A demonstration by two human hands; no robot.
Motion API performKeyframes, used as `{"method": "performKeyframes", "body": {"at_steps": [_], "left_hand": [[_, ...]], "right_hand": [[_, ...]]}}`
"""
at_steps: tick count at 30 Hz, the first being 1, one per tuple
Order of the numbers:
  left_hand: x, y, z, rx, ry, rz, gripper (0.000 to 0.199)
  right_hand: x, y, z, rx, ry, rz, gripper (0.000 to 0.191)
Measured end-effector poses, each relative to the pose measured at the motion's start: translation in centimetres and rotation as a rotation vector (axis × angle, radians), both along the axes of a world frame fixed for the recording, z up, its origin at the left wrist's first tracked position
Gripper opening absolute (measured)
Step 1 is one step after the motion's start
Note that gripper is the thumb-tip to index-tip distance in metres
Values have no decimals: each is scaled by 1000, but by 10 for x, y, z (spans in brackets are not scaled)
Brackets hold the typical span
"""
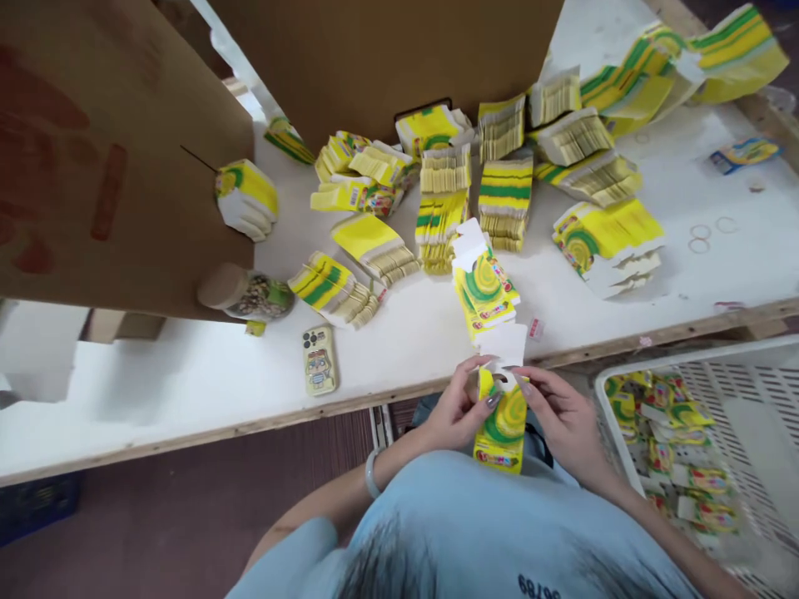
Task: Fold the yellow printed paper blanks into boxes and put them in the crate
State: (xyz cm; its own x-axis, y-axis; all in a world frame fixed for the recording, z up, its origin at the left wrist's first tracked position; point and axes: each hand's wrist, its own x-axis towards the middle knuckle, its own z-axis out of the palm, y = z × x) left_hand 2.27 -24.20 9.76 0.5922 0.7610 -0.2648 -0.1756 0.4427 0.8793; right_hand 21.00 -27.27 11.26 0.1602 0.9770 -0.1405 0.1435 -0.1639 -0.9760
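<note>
A yellow and green printed carton [501, 424] is upright in front of my body at the table's front edge, its white top flap raised. My left hand [465, 406] grips it on the left side, thumb on the printed front near the top opening. On the other side my right hand [558, 413] pinches the carton's upper right edge. Just beyond, a small stack of the same flat cartons [485, 287] lies on the table, white flaps pointing both ways. Whatever is inside the held carton cannot be seen.
Bundles of flat cartons [505, 191] cover the middle of the white table [399, 320]. Large cardboard boxes [399, 58] stand behind and at left. A phone [320, 360] and a lidded jar [250, 294] lie left. At right, a white plastic basket [742, 374] holds several cartons.
</note>
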Motion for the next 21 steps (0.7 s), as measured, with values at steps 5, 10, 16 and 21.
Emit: {"method": "performKeyframes", "body": {"at_steps": [5, 10, 16, 21], "left_hand": [[-3, 9, 7, 131, 138, 7, 43], [-3, 16, 14, 166, 138, 28, 65], [-7, 22, 18, 222, 220, -85, 58], [-3, 24, 21, 231, 319, -112, 60]], "right_hand": [[1, 3, 1, 151, -82, 4, 30], [17, 4, -8, 386, -256, 104, 23], [21, 1, 3, 160, -65, 282, 40], [14, 4, 22, -217, 225, 327, 44]]}}
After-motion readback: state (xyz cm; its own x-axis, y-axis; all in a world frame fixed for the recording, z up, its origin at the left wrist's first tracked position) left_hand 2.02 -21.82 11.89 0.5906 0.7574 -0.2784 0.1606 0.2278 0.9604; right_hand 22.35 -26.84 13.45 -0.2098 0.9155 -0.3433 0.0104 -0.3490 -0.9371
